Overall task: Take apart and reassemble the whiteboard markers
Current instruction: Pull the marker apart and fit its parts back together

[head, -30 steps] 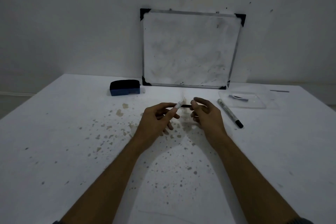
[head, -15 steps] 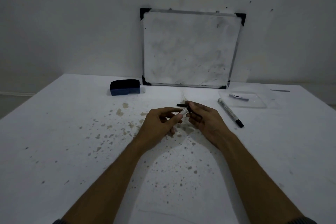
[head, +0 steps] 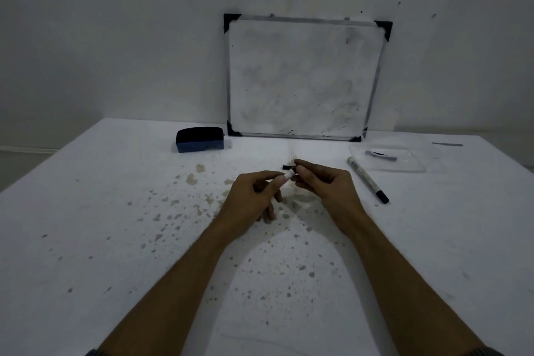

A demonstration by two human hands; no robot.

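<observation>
My left hand [head: 254, 196] grips a white marker barrel [head: 288, 175]; only its end shows past my fingers. My right hand [head: 326, 185] pinches a small black marker part [head: 287, 167], which sticks out to the left just above the barrel's end. The two hands nearly touch above the middle of the stained white table [head: 115, 225]. A second marker [head: 367, 179], white with a black cap, lies on the table to the right of my right hand.
A whiteboard [head: 303, 78] leans on the wall at the back. A blue and black eraser [head: 200, 139] sits left of it. A clear plastic tray [head: 390, 157] with a small dark piece lies at the back right.
My hands have come closer together and dropped slightly. The black part was held in line with the barrel; my right hand now holds it just above the barrel's end.
</observation>
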